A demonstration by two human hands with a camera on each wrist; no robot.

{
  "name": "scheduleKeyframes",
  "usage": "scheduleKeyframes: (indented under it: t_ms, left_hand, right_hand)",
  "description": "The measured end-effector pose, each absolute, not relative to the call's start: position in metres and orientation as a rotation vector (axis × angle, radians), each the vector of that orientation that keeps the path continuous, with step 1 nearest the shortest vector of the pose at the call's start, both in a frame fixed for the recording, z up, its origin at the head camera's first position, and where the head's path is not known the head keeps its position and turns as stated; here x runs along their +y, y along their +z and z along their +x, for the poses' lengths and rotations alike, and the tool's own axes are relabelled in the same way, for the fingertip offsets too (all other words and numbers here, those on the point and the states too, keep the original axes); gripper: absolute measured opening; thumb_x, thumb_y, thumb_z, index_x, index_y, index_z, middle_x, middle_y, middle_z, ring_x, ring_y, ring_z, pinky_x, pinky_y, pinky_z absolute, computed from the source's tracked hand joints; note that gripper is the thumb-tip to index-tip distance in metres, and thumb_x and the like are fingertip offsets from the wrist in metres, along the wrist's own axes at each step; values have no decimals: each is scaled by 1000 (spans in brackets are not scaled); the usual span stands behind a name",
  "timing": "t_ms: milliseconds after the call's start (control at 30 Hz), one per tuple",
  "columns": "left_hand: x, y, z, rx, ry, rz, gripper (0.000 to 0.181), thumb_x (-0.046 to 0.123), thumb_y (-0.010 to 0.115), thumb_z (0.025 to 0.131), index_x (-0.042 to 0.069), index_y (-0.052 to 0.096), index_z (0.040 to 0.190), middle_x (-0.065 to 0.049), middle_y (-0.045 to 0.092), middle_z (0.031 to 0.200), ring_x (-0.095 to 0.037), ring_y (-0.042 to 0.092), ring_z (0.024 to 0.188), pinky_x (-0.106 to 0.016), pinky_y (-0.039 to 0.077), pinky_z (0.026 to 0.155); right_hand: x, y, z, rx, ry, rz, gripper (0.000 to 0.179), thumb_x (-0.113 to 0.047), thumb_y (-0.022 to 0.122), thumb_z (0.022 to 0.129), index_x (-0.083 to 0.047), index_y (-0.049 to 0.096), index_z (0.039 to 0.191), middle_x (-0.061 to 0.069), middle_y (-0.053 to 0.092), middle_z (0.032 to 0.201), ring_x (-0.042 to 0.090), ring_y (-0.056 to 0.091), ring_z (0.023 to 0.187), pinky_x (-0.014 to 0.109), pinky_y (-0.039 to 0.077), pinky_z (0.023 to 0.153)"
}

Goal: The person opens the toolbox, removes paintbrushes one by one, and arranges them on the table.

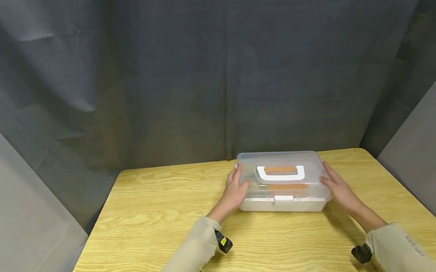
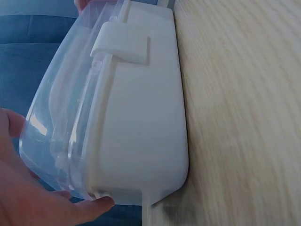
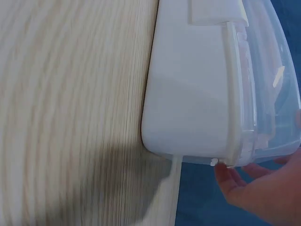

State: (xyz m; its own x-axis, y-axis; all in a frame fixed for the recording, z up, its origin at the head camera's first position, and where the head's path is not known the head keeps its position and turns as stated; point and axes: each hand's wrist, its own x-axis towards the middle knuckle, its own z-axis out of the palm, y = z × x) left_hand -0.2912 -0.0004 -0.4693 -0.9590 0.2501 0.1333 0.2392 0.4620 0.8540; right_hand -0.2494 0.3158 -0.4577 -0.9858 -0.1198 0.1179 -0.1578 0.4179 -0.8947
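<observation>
A plastic storage box (image 1: 257, 205) with a white base and a clear lid is near the far edge of the wooden table, slightly turned. Its lid is down, and a white carrying handle (image 1: 282, 177) lies folded flat on top. My left hand (image 1: 233, 194) grips the left end, thumb on the lid and fingers around the side. At the opposite end my right hand (image 1: 339, 189) holds it the same way. A white latch (image 2: 123, 41) shows on the front wall in the left wrist view. Orange shapes (image 1: 289, 187) show through the lid.
The wooden table (image 1: 152, 231) extends to the left and in front of the box. A dark curtain (image 1: 180, 78) hangs behind its far edge, with pale panels (image 1: 6, 211) on both sides. Black wrist cameras (image 1: 224, 241) sit at both cuffs.
</observation>
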Motion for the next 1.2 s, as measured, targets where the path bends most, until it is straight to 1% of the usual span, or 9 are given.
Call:
scheduleKeyframes:
  t_ms: [100,233,367,533,700,900,1000,1200]
  left_hand:
    - [-13,-470,-287,2669,1584,448,69,29,44,92,17,16,153,-14,16,154,-36,21,138,-54,23,108]
    - [-30,-471,-280,2666,1601,449,67,28,44,93,17,17,153,-13,11,156,-37,20,138,-57,21,108]
    - [-48,-471,-270,2675,1607,454,66,24,44,94,14,17,152,-13,8,157,-35,15,140,-54,17,110]
    - [-74,-472,-259,2668,1609,463,66,21,41,95,10,12,153,-14,6,157,-31,9,142,-49,12,113]
    - [-98,-471,-249,2683,1596,477,68,20,42,96,9,8,153,-12,5,157,-29,8,142,-48,11,113]
    - [-124,-470,-238,2721,1634,483,67,17,46,93,8,14,152,-17,12,155,-37,13,140,-58,15,109]
    - [-135,-472,-233,2734,1648,490,66,16,46,93,7,17,151,-19,13,154,-41,15,139,-62,15,107]
    - [-150,-473,-226,2746,1618,524,61,24,42,100,7,14,152,-18,11,155,-41,14,139,-62,14,107]
  right_hand:
    - [304,-458,-246,-2641,1581,257,63,-19,35,103,6,-2,148,33,-6,150,49,-6,137,63,0,107]
    - [289,-460,-244,-2669,1529,241,63,-21,35,103,4,0,149,35,-1,149,52,-2,136,66,4,105]
    - [271,-462,-241,-2667,1549,267,63,-20,36,103,3,1,149,34,0,150,50,-1,136,65,5,106]
    - [247,-462,-233,-2647,1585,353,62,-16,35,103,4,-1,149,30,-3,152,47,-2,138,61,3,108]
    - [225,-461,-227,-2663,1533,373,62,-18,36,103,5,1,149,32,2,151,48,2,137,61,6,108]
    - [201,-460,-222,-2713,1412,387,61,-23,34,104,4,4,149,31,9,151,48,8,137,60,9,108]
    - [192,-460,-218,-2715,1394,411,61,-25,35,104,4,6,149,31,11,150,48,11,137,60,11,108]
    - [181,-463,-215,-2679,1379,462,61,-21,40,103,7,10,148,32,14,149,48,14,136,61,13,108]
